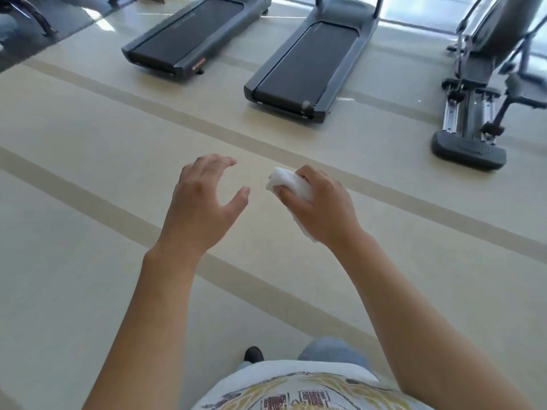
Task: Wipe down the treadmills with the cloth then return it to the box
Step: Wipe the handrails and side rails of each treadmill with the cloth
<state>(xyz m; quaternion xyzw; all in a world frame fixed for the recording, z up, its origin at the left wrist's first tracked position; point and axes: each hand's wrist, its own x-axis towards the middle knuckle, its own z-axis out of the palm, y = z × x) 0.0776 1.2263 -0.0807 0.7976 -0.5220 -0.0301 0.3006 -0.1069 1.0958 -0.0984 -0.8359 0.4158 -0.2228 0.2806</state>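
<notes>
My right hand (322, 205) grips a folded white cloth (288, 182) in front of my chest, its end sticking out to the left past my fingers. Beside it my left hand (204, 199) hovers with spread, relaxed fingers and holds nothing. Two dark grey treadmills stand on the floor ahead: one (192, 34) at the upper left and one (313, 60) at the upper middle, both seen from their rear ends. No box is in view.
An elliptical trainer (479, 93) stands at the right. More exercise equipment (26, 16) sits on a dark mat at the top left. Pale floor with beige stripes (118, 179) stretches between me and the machines. My shoe (253, 354) shows below.
</notes>
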